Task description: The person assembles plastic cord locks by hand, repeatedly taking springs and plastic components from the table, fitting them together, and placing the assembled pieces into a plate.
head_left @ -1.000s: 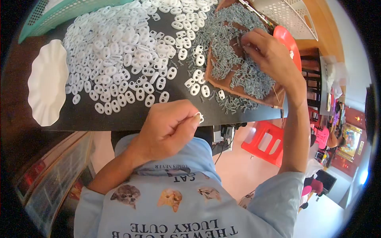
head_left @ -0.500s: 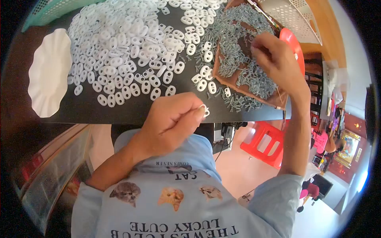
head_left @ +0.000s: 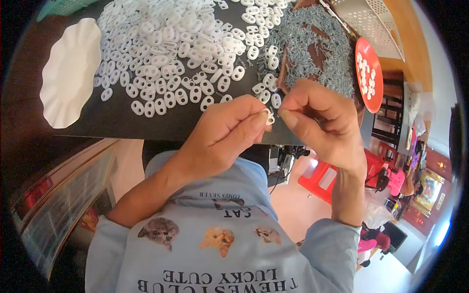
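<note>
My left hand [head_left: 233,134] is closed, with a white two-hole cord-lock piece [head_left: 269,118] pinched at the tips of its thumb and forefinger. Just to the right of that piece, my right hand [head_left: 325,124] is closed in a pinch; whatever its fingertips hold is too small to make out. A small gap separates the two hands, both above the table's front edge. Beyond them lies a large heap of similar white two-hole pieces [head_left: 161,53]. Behind my right hand, many small grey spring-like pieces [head_left: 312,53] are spread over a brown tray [head_left: 282,80], some spilling past its side.
A white wavy-edged dish [head_left: 71,73] lies at the left of the dark table [head_left: 122,126]. At the right, a red plate [head_left: 362,95] carries several white pieces. A perforated pale basket [head_left: 373,24] stands behind it. Below is a red stool [head_left: 312,183].
My right hand has come from over the grey pieces, down and left, to beside the left hand. The left hand still holds the white piece. The view has shifted slightly.
</note>
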Available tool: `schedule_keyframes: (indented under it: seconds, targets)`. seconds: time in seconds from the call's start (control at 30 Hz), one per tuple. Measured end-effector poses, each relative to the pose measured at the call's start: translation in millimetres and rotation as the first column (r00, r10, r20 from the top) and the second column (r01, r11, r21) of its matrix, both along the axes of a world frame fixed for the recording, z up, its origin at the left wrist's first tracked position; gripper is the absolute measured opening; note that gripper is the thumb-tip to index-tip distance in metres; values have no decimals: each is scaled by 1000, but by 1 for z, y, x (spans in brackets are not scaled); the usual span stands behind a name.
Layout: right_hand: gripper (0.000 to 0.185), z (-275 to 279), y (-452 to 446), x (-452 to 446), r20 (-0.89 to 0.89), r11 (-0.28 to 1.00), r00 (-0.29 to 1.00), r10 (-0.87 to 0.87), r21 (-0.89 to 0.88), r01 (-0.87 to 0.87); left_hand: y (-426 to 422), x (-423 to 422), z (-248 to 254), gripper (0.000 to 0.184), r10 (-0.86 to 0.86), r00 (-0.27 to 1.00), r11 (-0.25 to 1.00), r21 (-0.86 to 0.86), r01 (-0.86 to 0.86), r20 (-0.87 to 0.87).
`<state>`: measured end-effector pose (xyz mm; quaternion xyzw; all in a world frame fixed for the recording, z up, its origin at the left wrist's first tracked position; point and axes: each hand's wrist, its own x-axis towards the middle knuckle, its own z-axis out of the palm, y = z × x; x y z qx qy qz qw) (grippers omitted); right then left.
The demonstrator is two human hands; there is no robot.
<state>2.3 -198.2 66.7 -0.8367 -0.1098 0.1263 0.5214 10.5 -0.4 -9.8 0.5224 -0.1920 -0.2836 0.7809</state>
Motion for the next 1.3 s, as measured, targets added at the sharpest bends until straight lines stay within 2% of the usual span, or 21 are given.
schedule_keyframes:
  seconds: [0.53, 0.83, 1.03, 1.3]
  targets:
    - [6, -8, 6, 3, 63, 999, 997, 35, 4, -36, 4, 0, -3, 21, -3, 997, 1000, 1, 3, 71]
    - [7, 0, 7, 3, -27, 1000, 999, 22, 0, -22, 4, 0, -5, 22, 2, 997, 1000, -3, -2, 84]
    - [7, -2, 8, 5, 27, 997, 997, 72, -19, -72, 4, -1, -4, 22, -14, 999, 1000, -11, 14, 45]
    - [4, -1, 10, 3, 3, 998, 998, 66, -20, -66, 5, -1, -4, 23, -27, 1000, 999, -33, 28, 14]
